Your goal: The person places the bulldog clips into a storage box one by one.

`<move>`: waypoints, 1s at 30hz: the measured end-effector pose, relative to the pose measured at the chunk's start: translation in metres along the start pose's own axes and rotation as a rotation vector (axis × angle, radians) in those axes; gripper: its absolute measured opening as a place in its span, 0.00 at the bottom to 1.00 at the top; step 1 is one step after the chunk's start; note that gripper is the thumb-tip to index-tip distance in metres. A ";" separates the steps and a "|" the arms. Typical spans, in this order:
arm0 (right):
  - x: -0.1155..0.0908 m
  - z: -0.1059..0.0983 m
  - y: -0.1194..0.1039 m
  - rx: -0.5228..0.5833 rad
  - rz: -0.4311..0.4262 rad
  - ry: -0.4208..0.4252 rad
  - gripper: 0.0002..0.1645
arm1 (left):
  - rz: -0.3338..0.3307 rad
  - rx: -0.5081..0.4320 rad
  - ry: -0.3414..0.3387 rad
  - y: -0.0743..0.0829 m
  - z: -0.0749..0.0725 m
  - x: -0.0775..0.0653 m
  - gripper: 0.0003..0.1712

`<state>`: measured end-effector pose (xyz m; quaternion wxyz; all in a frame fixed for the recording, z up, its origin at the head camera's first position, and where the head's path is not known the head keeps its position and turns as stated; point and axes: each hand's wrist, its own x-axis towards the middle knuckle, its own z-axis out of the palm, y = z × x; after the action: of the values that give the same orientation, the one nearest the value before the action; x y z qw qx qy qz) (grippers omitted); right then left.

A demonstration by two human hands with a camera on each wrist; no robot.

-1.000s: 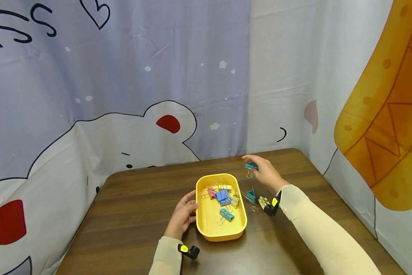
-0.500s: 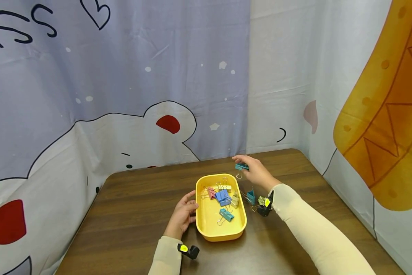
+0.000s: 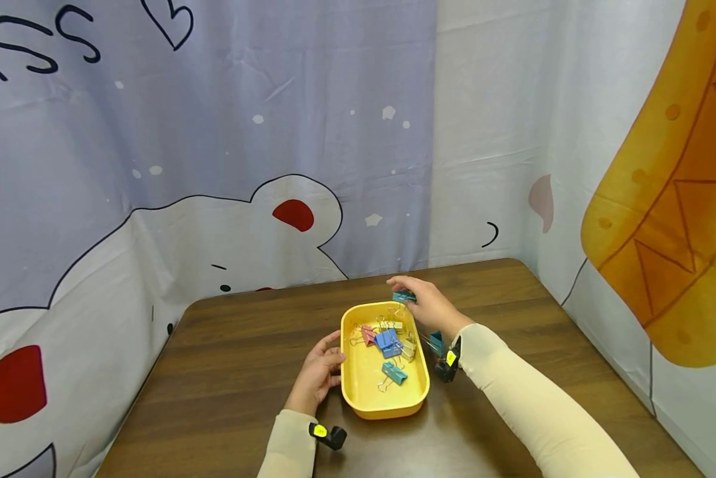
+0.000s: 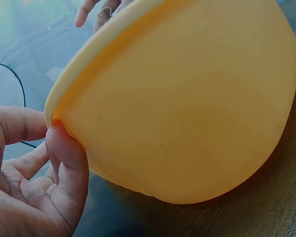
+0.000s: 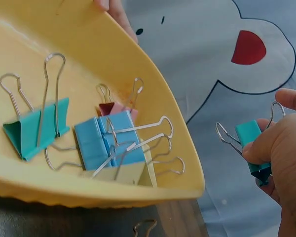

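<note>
My left hand (image 3: pixel 317 373) pinches the left rim of a yellow plastic bin (image 3: pixel 358 397); in the left wrist view, its thumb (image 4: pixel 69 163) and a finger meet at that rim. Over the bin's far right corner, my right hand (image 3: pixel 430 307) holds a teal binder clip (image 5: pixel 251 140) between thumb and fingers. Inside the bin lie several binder clips: a teal one (image 5: pixel 37 126), blue ones (image 5: pixel 111 140), a pink one (image 3: pixel 367 335) and pale yellow ones (image 3: pixel 408 348).
Right of the bin, another teal binder clip (image 3: pixel 436 341) lies on the brown wooden table (image 3: pixel 244 372), partly covered by the right wrist's camera. A printed curtain (image 3: pixel 382 166) hangs behind the table.
My right hand has moved left with the teal binder clip, from beyond the bin's right side to its far right corner. The left hand and the bin stay in place.
</note>
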<state>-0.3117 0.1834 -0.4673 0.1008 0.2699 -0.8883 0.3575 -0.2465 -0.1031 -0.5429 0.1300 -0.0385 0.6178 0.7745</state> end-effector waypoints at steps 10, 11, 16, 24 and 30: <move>0.002 0.007 -0.006 0.111 0.026 -0.070 0.36 | 0.000 -0.005 -0.004 0.000 -0.001 0.000 0.36; 0.001 0.006 -0.006 0.135 0.033 -0.086 0.37 | 0.001 -0.005 -0.004 0.000 -0.001 0.001 0.36; -0.002 0.001 -0.004 0.201 0.044 -0.149 0.39 | -0.003 -0.005 0.005 -0.001 -0.001 0.003 0.35; -0.010 -0.012 0.006 0.137 0.056 -0.090 0.38 | -0.007 0.001 0.015 -0.001 0.000 0.004 0.34; -0.025 -0.015 0.023 0.147 0.085 -0.005 0.39 | -0.011 -0.003 0.015 -0.002 -0.001 0.004 0.35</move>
<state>-0.3035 0.2178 -0.4786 0.0633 0.2396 -0.8706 0.4251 -0.2497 -0.1028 -0.5460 0.1297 -0.0480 0.6174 0.7744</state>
